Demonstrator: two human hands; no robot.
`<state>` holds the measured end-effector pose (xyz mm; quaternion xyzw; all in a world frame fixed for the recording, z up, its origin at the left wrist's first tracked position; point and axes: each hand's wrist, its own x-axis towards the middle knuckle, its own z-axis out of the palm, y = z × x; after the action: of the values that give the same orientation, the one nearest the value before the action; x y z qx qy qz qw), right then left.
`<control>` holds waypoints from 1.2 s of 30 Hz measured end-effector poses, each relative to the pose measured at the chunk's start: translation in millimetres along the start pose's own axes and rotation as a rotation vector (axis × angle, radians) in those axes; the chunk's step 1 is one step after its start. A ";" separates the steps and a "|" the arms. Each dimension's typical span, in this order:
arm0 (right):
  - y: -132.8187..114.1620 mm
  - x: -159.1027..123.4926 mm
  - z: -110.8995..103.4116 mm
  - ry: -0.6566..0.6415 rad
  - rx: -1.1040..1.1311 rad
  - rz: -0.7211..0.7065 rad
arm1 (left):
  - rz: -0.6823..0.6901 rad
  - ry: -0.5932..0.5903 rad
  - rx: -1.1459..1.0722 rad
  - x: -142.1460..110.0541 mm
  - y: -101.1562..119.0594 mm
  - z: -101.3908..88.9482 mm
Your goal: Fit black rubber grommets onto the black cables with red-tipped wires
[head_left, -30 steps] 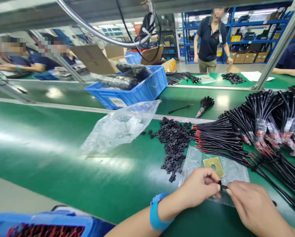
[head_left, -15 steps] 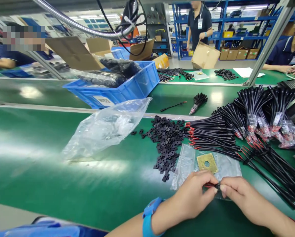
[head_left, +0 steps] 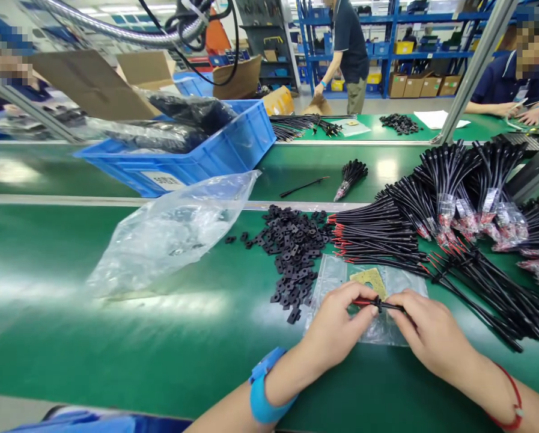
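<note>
Between my two hands runs a short black cable (head_left: 392, 305) with red wire at its left end. My left hand (head_left: 341, 319) is pinched at the red end, beside a small black piece (head_left: 377, 304) that sits around the cable. The fingers of my right hand (head_left: 431, 331) are closed on the black length of the cable. Under both hands lies a clear plastic bag (head_left: 330, 273), with a yellow square sponge-like pad (head_left: 372, 278) on it, partly covered by my left fingers. Left of the bag is a heap of small black pieces with holes (head_left: 296, 240).
Rows of black cables with red ends (head_left: 377, 231) lie behind the bag, and bundled cables (head_left: 449, 174) pile up at the right. A large clear bag (head_left: 174, 234) lies left. Behind it stands a blue bin (head_left: 224, 147). Co-workers are beyond the bench.
Both hands appear higher and slightly left, and more of the cable shows between them. The view has shifted. A person in the background has turned and lowered a carton.
</note>
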<state>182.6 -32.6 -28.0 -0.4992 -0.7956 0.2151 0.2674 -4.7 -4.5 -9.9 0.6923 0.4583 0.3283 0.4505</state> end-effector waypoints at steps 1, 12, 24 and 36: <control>1.4 -1.7 0.6 0.023 -0.067 -0.044 | -0.010 -0.006 -0.022 -0.3 -0.6 0.8; -1.7 6.8 -9.6 -0.404 0.512 0.319 | 0.207 -0.267 0.138 -2.8 -6.3 1.5; -5.4 -0.1 -11.7 -0.140 0.029 0.025 | 0.095 -0.153 0.007 4.3 -8.8 0.2; 54.2 1.7 -68.7 0.283 -0.690 0.413 | 0.321 0.199 0.242 17.8 -22.6 -32.4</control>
<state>262.7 -3.7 -8.1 -0.7327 -0.6600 -0.0853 0.1424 -34.0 26.4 -17.8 0.7696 0.4207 0.4048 0.2586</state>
